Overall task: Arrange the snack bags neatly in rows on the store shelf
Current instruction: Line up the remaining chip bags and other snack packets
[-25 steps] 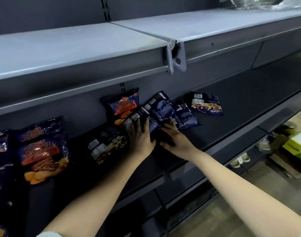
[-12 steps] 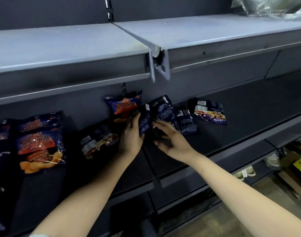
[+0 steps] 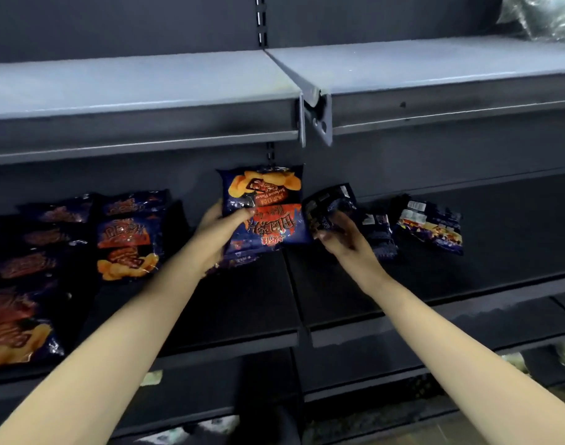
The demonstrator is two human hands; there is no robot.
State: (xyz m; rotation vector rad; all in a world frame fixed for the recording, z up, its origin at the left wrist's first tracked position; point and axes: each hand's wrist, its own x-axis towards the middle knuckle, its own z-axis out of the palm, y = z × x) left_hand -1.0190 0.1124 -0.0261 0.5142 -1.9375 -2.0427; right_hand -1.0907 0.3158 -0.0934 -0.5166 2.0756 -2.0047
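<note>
My left hand (image 3: 221, 231) grips a blue and orange chip bag (image 3: 268, 210) by its left edge, holding it upside down above the dark middle shelf (image 3: 242, 313). Just to its right, my right hand (image 3: 342, 240) curls round a small dark blue snack bag (image 3: 327, 205). Another dark bag (image 3: 379, 234) lies behind that hand, and a purple and yellow bag (image 3: 430, 226) lies further right. Several matching chip bags (image 3: 128, 239) lie flat in rows at the left of the shelf.
A grey upper shelf (image 3: 146, 88) overhangs the working shelf, with a metal bracket (image 3: 316, 117) at its joint. Clear plastic wrap (image 3: 544, 17) sits at the top right. Lower shelves (image 3: 403, 364) and floor clutter lie below.
My left hand has lifted the orange chip bag from the back of the shelf and turned it upside down. My right hand has picked up a small dark bag.
</note>
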